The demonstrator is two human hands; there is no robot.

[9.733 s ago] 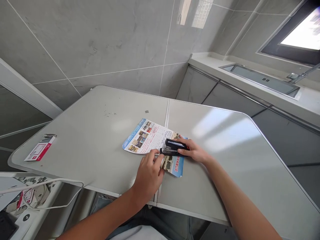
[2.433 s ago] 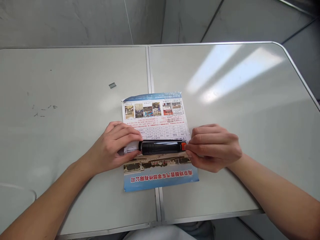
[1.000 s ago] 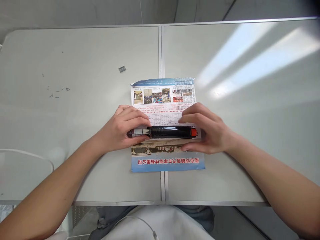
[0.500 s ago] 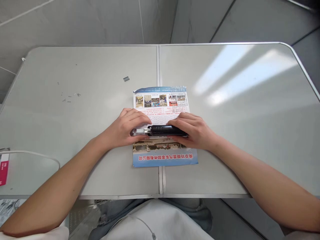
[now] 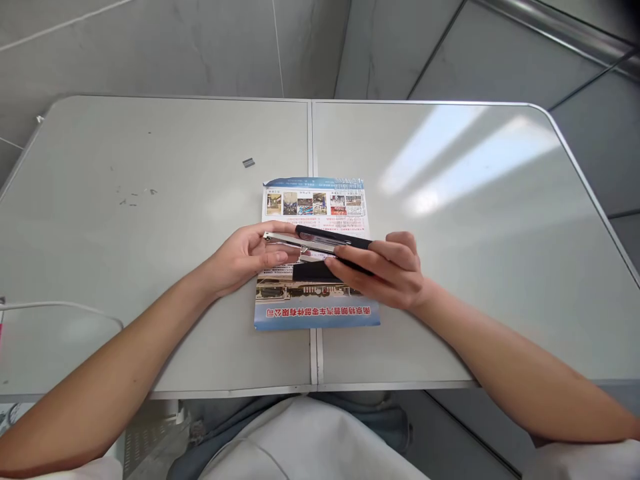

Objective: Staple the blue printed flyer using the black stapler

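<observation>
A black stapler (image 5: pixel 313 271) with a bare metal magazine lies tilted on its side in my hands, its jaw parted. My right hand (image 5: pixel 395 270) grips its rear half, with fingers wrapped across the black body. At the front end, my left hand (image 5: pixel 240 260) curves around the metal tip, fingers behind and against the upper part, thumb on the near side. Part of the left fingers is hidden by the stapler. Beneath both hands a printed leaflet (image 5: pixel 300 319) lies flat on the table, many staples visible along its far right corner.
A short grey strip of staples (image 5: pixel 249 162) lies beyond the leaflet. Loose staples (image 5: pixel 133 203) are scattered on the left of the pale table (image 5: pixel 200 153). A white cable (image 5: pixel 65 305) runs along the left side. A metal seam (image 5: pixel 313 360) divides the tabletop.
The stapler has been lifted and rolled onto its side, and its jaw now shows open. My right hand has turned with fingers underneath; my left hand has shifted around the front end.
</observation>
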